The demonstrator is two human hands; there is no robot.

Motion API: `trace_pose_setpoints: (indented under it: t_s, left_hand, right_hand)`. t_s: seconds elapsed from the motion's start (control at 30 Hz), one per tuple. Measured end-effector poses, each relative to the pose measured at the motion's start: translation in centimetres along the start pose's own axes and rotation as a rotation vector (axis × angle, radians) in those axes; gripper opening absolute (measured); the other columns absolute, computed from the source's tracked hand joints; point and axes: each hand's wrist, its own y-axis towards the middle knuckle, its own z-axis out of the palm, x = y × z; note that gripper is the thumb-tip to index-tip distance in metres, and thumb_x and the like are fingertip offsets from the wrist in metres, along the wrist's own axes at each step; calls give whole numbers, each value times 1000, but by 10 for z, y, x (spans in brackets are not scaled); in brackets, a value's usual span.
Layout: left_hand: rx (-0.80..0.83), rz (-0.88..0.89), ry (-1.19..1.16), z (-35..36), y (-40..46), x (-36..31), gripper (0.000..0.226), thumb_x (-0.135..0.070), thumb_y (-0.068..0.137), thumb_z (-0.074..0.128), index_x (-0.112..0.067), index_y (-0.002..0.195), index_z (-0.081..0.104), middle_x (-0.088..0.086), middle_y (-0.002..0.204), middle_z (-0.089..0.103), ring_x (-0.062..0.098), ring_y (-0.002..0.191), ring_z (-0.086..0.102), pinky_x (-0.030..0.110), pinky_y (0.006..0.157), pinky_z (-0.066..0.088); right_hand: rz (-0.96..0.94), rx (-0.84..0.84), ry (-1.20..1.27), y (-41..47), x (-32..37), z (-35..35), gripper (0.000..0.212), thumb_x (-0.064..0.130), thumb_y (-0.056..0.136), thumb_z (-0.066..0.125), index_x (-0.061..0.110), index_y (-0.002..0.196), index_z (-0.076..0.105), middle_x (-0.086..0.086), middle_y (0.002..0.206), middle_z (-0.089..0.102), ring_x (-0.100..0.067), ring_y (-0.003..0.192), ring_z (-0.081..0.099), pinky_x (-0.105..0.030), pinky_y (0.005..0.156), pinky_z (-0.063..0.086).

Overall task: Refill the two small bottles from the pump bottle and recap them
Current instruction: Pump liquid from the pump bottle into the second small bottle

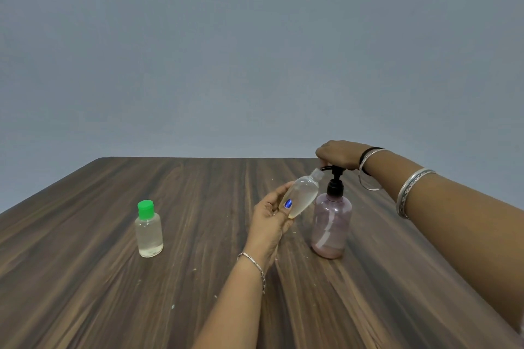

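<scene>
Pump bottle (331, 224) stands upright on the counter (113, 278), used here as reference; only a shallow layer of pinkish liquid at its base. Right hand (338, 154) rests on top of the black pump head (336, 169), fingers curled down over it; how firmly they press cannot be told. Left hand (269, 221) holds the uncapped small bottle (301, 195) just left of the pump bottle, fingers and thumb clamped round its lower body. Its long axis is tilted, base toward the person and down, open mouth pointing up and right to meet the spout tip. It appears partly filled with clear liquid. Second small bottle (149, 231), green cap (145, 208) on, stands upright well to the left of the pump bottle. Judgement: filling step under way. To do it well, keep the mouth directly under the spout, press slow and straight so the pump bottle does not tip, avoid overfilling. The loose cap is not in view.
</scene>
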Motion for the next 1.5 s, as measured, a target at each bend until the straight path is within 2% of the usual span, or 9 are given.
trace_pose_setpoints:
  t_s: [0.17, 0.37, 0.5, 0.6, 0.7, 0.87, 1.0, 1.27, 1.5]
  left_hand:
    - [-5, -6, 9, 1, 0, -1, 32, 1, 90, 51, -25, 104, 64, -10, 107, 68, 9, 103, 62, 20, 78, 53]
    - [-5, -1, 11, 1, 0, -1, 32, 2, 90, 51, -24, 104, 63, -8, 108, 68, 12, 106, 62, 21, 79, 53]
    - [-4, -11, 24, 1, -1, -1, 33, 3, 89, 51, -23, 105, 63, -6, 108, 67, 10, 96, 63, 17, 70, 53]
    - [-6, -18, 51, -1, -1, -1, 32, 2, 89, 51, -22, 108, 63, -6, 109, 67, 9, 96, 63, 17, 69, 53]
    - [1, -18, 33, 1, -2, -2, 33, 4, 90, 50, -14, 115, 61, -2, 106, 67, 0, 70, 61, 11, 54, 47]
    - [5, -13, 4, 3, -3, -3, 31, 6, 90, 49, -13, 111, 61, 3, 106, 66, -3, 57, 58, 9, 48, 42]
    - [1, -25, -4, 1, -1, -3, 32, 4, 89, 51, -21, 103, 64, -5, 104, 70, 5, 89, 65, 14, 64, 52]
    - [-1, -19, 15, 2, -2, -3, 31, 5, 90, 50, -18, 107, 63, 2, 109, 66, -1, 63, 59, 9, 51, 43]
    - [-4, -28, 35, 0, -1, 0, 33, 5, 90, 49, -11, 117, 59, 5, 113, 64, 0, 67, 58, 9, 52, 44]
  right_hand:
    - [7, 0, 19, 2, 2, 3, 32, 17, 94, 30, 15, 62, 33, -4, 74, 42, -20, 69, 36, -33, 71, 30]
    - [19, -20, 7, -4, 10, 12, 36, 3, 93, 36, 15, 60, 29, -2, 71, 38, -20, 66, 36, -25, 58, 28]
    - [95, 19, 58, -16, 20, 11, 42, 1, 95, 38, 14, 59, 23, 1, 63, 27, -9, 53, 21, -18, 47, 19]
    - [101, 45, 69, -23, 23, 13, 43, -1, 93, 38, 14, 59, 19, 0, 62, 23, -11, 53, 17, -20, 46, 16]
    - [56, 85, 119, -19, 17, 13, 38, 1, 92, 34, 14, 58, 24, -1, 62, 29, -14, 53, 20, -21, 49, 18]
    - [45, 91, 197, -23, 19, 1, 35, 5, 95, 30, 14, 62, 23, -1, 62, 26, -15, 53, 18, -22, 48, 18]
    - [56, 109, 221, -24, 19, -4, 34, 10, 94, 29, 14, 61, 29, -3, 61, 29, -16, 51, 20, -23, 47, 18]
    - [83, 56, 156, -26, 23, 6, 38, 1, 95, 34, 13, 59, 26, 0, 61, 31, -13, 52, 24, -16, 43, 25]
    - [64, 93, 140, -21, 19, 15, 37, -2, 91, 34, 14, 59, 23, -1, 63, 25, -15, 55, 18, -21, 51, 18]
